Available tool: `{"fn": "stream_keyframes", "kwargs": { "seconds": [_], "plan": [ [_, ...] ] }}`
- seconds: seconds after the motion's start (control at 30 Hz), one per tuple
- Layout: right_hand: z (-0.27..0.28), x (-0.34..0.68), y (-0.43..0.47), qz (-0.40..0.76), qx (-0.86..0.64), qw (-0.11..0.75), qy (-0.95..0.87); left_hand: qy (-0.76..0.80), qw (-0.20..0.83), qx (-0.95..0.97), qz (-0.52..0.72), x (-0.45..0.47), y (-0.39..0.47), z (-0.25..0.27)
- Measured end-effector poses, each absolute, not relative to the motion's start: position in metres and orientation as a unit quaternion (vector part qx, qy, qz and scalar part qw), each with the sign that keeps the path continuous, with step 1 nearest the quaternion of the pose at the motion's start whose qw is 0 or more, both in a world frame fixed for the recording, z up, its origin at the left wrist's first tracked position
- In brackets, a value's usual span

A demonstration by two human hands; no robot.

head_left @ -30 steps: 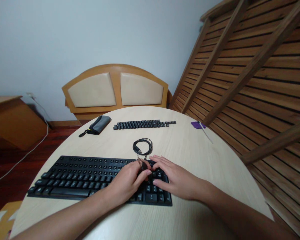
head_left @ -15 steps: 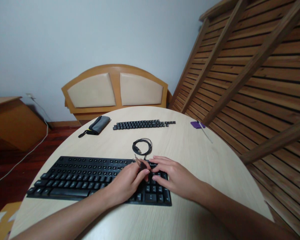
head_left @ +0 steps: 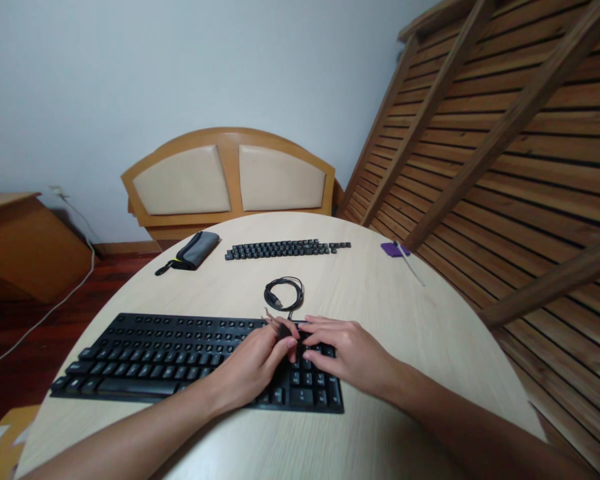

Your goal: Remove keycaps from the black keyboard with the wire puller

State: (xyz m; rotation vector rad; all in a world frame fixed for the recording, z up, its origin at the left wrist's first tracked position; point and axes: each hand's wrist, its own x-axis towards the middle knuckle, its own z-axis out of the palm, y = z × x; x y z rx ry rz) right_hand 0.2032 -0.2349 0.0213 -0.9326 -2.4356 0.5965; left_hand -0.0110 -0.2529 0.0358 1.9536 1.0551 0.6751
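A black keyboard (head_left: 145, 370) lies across the near part of the table. Its upper rows show bare key stems, while the lower rows and part of the number pad carry keycaps. My left hand (head_left: 253, 363) is closed over the number pad side, around a small dark tool with thin prongs (head_left: 271, 317); the prongs stick out up and left, and its lower end is hidden by my fingers. My right hand (head_left: 347, 350) rests at the number pad's upper right, fingers stretched and apart, fingertips close to my left fingers. Whatever lies under the fingertips is hidden.
Loose keycaps (head_left: 280, 249) stand in rows at the back of the round table (head_left: 380, 307). The keyboard's coiled cable (head_left: 284, 293) lies behind my hands. A grey zip pouch (head_left: 197, 252) is at back left, a purple cloth (head_left: 393, 249) with a thin rod at right.
Both hands keep nearly the same place over the number pad. The tool in my left hand has tilted slightly to the left. The view has shifted very little.
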Motion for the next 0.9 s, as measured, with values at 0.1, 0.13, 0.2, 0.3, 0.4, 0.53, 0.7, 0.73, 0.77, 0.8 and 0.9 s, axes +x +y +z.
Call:
{"fn": "stream_keyframes", "kwargs": {
  "seconds": [0.1, 0.13, 0.2, 0.3, 0.4, 0.53, 0.7, 0.73, 0.77, 0.8, 0.9],
  "plan": [
    [0.020, 0.205, -0.234, 0.242, -0.344, 0.259, -0.869, 0.412, 0.409, 0.763, 0.285, -0.012, -0.252, 0.035],
    [0.020, 0.206, -0.234, 0.258, -0.352, 0.272, -0.858, 0.410, 0.415, 0.756, 0.297, -0.012, -0.251, 0.034],
    [0.020, 0.206, -0.234, 0.288, -0.365, 0.296, -0.835, 0.404, 0.433, 0.741, 0.317, -0.012, -0.250, 0.033],
    [0.020, 0.207, -0.232, 0.303, -0.369, 0.309, -0.822, 0.400, 0.457, 0.721, 0.333, -0.012, -0.249, 0.029],
    [0.023, 0.210, -0.226, 0.282, -0.380, 0.309, -0.825, 0.417, 0.457, 0.700, 0.357, -0.012, -0.247, 0.026],
    [0.028, 0.221, -0.210, 0.226, -0.429, 0.318, -0.815, 0.429, 0.452, 0.694, 0.360, -0.011, -0.245, 0.025],
    [0.026, 0.245, -0.173, 0.132, -0.493, 0.314, -0.800, 0.428, 0.442, 0.705, 0.353, -0.011, -0.247, 0.026],
    [0.024, 0.251, -0.163, 0.111, -0.506, 0.304, -0.799, 0.427, 0.441, 0.707, 0.352, -0.011, -0.247, 0.025],
    [0.022, 0.256, -0.153, 0.088, -0.522, 0.291, -0.797, 0.427, 0.440, 0.708, 0.351, -0.011, -0.247, 0.025],
    [0.020, 0.261, -0.143, 0.064, -0.539, 0.278, -0.793, 0.426, 0.439, 0.709, 0.351, -0.011, -0.247, 0.024],
    [0.015, 0.275, -0.115, -0.002, -0.588, 0.225, -0.777, 0.424, 0.440, 0.710, 0.350, -0.011, -0.246, 0.022]
  ]
}}
